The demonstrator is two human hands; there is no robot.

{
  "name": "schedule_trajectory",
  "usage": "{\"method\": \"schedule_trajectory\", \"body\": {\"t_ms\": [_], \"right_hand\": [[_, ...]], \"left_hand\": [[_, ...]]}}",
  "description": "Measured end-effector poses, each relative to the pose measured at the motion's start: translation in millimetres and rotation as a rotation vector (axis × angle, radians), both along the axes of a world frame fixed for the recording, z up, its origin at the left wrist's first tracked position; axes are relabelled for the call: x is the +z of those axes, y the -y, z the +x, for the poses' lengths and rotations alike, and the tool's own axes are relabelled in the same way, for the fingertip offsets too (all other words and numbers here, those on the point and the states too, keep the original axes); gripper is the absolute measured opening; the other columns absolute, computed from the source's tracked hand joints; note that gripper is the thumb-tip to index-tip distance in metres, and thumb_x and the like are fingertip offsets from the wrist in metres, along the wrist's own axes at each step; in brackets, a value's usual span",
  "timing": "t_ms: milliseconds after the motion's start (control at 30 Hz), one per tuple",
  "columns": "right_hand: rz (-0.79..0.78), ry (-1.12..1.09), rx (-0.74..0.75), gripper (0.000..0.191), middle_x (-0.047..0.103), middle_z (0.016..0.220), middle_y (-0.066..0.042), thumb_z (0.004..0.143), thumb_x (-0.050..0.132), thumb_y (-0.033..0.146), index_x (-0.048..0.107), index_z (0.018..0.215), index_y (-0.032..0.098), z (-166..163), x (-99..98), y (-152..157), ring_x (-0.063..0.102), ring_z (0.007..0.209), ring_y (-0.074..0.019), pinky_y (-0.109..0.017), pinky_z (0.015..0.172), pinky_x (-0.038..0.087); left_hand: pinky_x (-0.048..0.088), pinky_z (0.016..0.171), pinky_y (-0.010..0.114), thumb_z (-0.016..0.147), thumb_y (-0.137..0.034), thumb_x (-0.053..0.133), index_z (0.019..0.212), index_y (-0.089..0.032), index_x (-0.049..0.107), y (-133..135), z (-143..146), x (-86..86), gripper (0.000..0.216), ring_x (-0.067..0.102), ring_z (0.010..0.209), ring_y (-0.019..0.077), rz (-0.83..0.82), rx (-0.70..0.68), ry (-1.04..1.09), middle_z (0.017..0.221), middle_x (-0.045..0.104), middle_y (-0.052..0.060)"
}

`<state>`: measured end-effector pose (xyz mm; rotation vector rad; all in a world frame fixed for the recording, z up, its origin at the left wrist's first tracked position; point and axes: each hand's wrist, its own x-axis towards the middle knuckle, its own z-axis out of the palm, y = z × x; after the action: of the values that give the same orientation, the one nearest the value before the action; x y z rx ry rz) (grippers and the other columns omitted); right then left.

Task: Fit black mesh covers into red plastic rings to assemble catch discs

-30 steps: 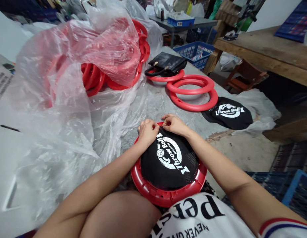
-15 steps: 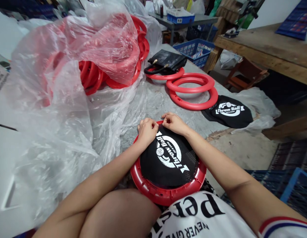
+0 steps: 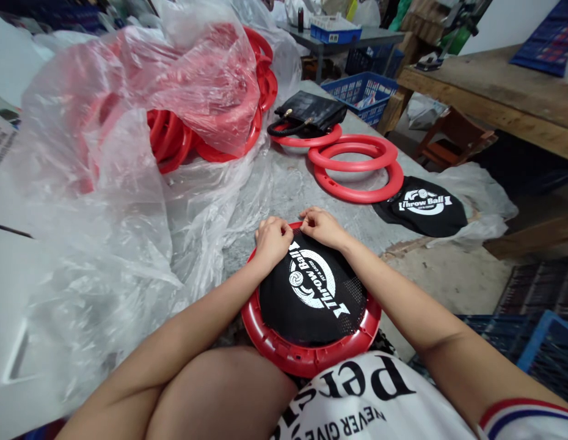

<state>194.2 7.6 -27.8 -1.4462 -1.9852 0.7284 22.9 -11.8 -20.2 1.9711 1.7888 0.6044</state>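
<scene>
A red plastic ring (image 3: 310, 362) leans between my lap and the table's edge. Across its opening lies a round black mesh net (image 3: 284, 311) with white "Throw Ball" print. At the far side of the ring, my left hand (image 3: 273, 239) is closed in a pinch on the net's edge. Close beside it, my right hand (image 3: 324, 226) pinches the same edge, its fingers curled over the rim. A short stretch of red rim shows between the two hands. What lies under the fingertips is hidden.
Loose red rings (image 3: 357, 197) overlap on the grey table (image 3: 293, 183), near a black handbag (image 3: 311, 113). Another printed black net (image 3: 430, 214) lies at the right edge. Plastic-wrapped red rings (image 3: 174, 143) fill the left. Blue crates (image 3: 361, 91) stand beyond.
Both hands stay pinched at the far rim with hardly any movement. The view has shifted very slightly.
</scene>
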Motion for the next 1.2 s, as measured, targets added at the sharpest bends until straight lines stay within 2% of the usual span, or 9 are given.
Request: {"method": "schedule_trajectory", "body": {"t_ms": [433, 533, 700, 800, 900, 967, 1033, 1100, 1200], "right_hand": [[0.015, 0.078, -0.067, 0.015, 0.069, 0.103, -0.01, 0.078, 0.058, 0.009, 0.058, 0.068, 0.02, -4.5, -1.7, -2.0, 0.063, 0.096, -0.0218, -0.038, 0.099, 0.048], [0.025, 0.054, -0.104, 0.011, 0.069, 0.1, -0.008, 0.076, 0.059, 0.009, 0.062, 0.078, 0.019, -3.0, -4.2, -2.1, 0.062, 0.093, -0.0212, -0.038, 0.097, 0.048], [0.025, -0.078, -0.109, 0.025, 0.068, 0.106, -0.006, 0.074, 0.06, 0.008, 0.066, 0.096, 0.02, 1.3, -11.6, -2.8, 0.062, 0.1, -0.0202, -0.039, 0.099, 0.049], [-0.04, -0.121, -0.069, 0.02, 0.07, 0.106, -0.006, 0.073, 0.06, 0.007, 0.068, 0.088, 0.018, 1.3, -6.6, -5.6, 0.064, 0.103, -0.0202, -0.036, 0.1, 0.049], [-0.182, -0.099, 0.013, 0.015, 0.073, 0.093, -0.004, 0.073, 0.059, 0.007, 0.069, 0.077, 0.018, -3.7, 8.2, -11.3, 0.066, 0.091, -0.019, -0.03, 0.09, 0.051], [-0.228, -0.038, 0.083, 0.015, 0.073, 0.083, -0.002, 0.074, 0.06, 0.007, 0.069, 0.074, 0.018, -10.2, 17.7, -15.1, 0.065, 0.081, -0.0175, -0.027, 0.082, 0.05], [-0.207, 0.031, 0.119, 0.015, 0.072, 0.078, -0.001, 0.074, 0.061, 0.007, 0.069, 0.069, 0.018, -17.4, 21.8, -17.0, 0.065, 0.082, -0.0179, -0.027, 0.082, 0.05], [-0.161, 0.068, 0.105, 0.017, 0.072, 0.082, -0.003, 0.076, 0.062, 0.008, 0.067, 0.064, 0.019, -23.0, 18.8, -16.1, 0.066, 0.093, -0.02, -0.028, 0.089, 0.049], [-0.097, 0.045, 0.055, 0.016, 0.072, 0.105, -0.007, 0.079, 0.063, 0.009, 0.068, 0.066, 0.018, -24.7, 6.5, -11.5, 0.064, 0.109, -0.0217, -0.034, 0.1, 0.047]], "left_hand": [[0.045, 0.101, 0.046, 0.087, -0.021, 0.051, 0.081, -0.02, 0.068, -4.4, 2.0, 2.1, 0.018, 0.059, 0.112, 0.0303, -0.039, 0.006, -0.049, 0.111, 0.071, 0.011], [0.046, 0.105, 0.043, 0.088, -0.023, 0.051, 0.085, -0.019, 0.07, -9.3, -6.7, -0.9, 0.02, 0.062, 0.111, 0.027, -0.059, -0.056, 0.105, 0.108, 0.072, 0.01], [0.05, 0.104, 0.035, 0.078, -0.009, 0.045, 0.096, -0.019, 0.072, -11.8, -30.6, -2.0, 0.034, 0.067, 0.106, 0.0193, -0.211, -0.139, 0.459, 0.109, 0.075, 0.005], [0.044, 0.113, 0.035, 0.075, -0.008, 0.046, 0.088, -0.019, 0.073, -5.5, -37.8, -0.3, 0.032, 0.064, 0.118, 0.0193, -0.09, -0.179, 0.417, 0.117, 0.073, 0.005], [0.044, 0.113, 0.037, 0.085, -0.017, 0.048, 0.079, -0.019, 0.071, 1.5, -35.7, 0.3, 0.024, 0.063, 0.118, 0.0207, 0.002, -0.153, 0.348, 0.118, 0.071, 0.007], [0.047, 0.109, 0.039, 0.086, -0.029, 0.058, 0.077, -0.019, 0.068, 4.2, -31.7, -0.6, 0.017, 0.064, 0.115, 0.0222, 0.015, -0.129, 0.298, 0.119, 0.069, 0.009], [0.049, 0.106, 0.04, 0.081, -0.03, 0.069, 0.075, -0.019, 0.066, 5.0, -28.2, -2.3, 0.013, 0.064, 0.113, 0.0231, 0.023, -0.113, 0.252, 0.121, 0.068, 0.009], [0.049, 0.105, 0.039, 0.079, -0.022, 0.068, 0.072, -0.02, 0.063, 4.6, -26.7, -4.3, 0.009, 0.064, 0.112, 0.0224, 0.03, -0.111, 0.235, 0.119, 0.067, 0.008], [0.049, 0.104, 0.037, 0.08, -0.014, 0.061, 0.069, -0.02, 0.061, 3.7, -27.8, -6.4, 0.012, 0.064, 0.112, 0.0204, 0.037, -0.121, 0.246, 0.117, 0.067, 0.008]]}}
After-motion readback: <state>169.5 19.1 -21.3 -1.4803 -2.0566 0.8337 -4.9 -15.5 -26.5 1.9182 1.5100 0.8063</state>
